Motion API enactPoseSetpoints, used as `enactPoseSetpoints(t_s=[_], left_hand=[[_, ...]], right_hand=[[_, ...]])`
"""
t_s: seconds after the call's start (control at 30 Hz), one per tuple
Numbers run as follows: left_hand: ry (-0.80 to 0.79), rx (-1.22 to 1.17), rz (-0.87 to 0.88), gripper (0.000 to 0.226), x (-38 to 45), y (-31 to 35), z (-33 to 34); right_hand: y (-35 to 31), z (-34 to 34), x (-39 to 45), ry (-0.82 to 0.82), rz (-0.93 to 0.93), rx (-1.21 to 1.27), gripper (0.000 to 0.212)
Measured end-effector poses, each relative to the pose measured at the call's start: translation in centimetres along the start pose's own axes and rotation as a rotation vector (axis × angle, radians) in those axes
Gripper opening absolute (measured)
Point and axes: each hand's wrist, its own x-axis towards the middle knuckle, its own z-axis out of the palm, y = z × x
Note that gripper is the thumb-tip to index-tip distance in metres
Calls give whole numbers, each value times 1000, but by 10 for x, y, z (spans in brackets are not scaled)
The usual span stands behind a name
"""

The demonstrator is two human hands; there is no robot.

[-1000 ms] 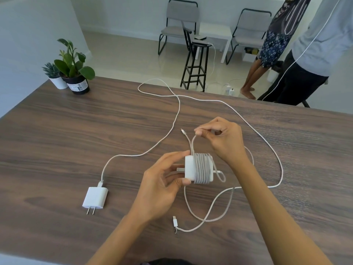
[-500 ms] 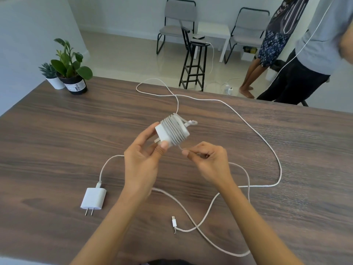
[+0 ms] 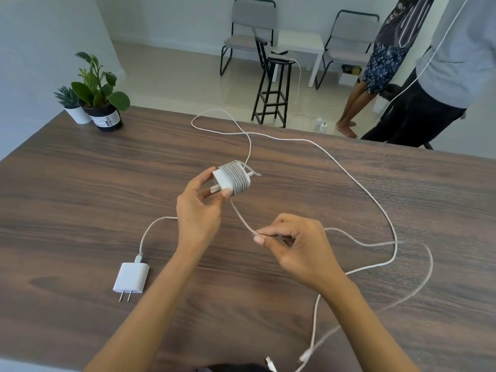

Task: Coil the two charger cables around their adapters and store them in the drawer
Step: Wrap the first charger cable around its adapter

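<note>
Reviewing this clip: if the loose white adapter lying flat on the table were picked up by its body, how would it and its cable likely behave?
The adapter on the table looks small, boxy and rigid, so it is probably light and should not roll. Its smooth shell may be a bit slippery. Its cable lies in slack loops across the table, so it would likely trail limply and drag, perhaps snagging near the left hand.
</note>
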Motion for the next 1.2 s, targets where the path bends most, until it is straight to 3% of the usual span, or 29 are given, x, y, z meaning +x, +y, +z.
enactPoseSetpoints(t_s=[0.43,0.7,1.07,1.2], left_hand=[[-195,121,148,55,-39,-10,4],[-330,-16,115,59,-63,-6,1],[-456,-180,76,53,-90,19,1],[-441,-284,86,48,-94,27,0]], right_hand=[[-20,-26,38,125,-127,-104,4],[-13,-27,60,166,-107,-129,4],[14,-31,74,239,-34,56,19],[25,-27,73,242,6,131,13]])
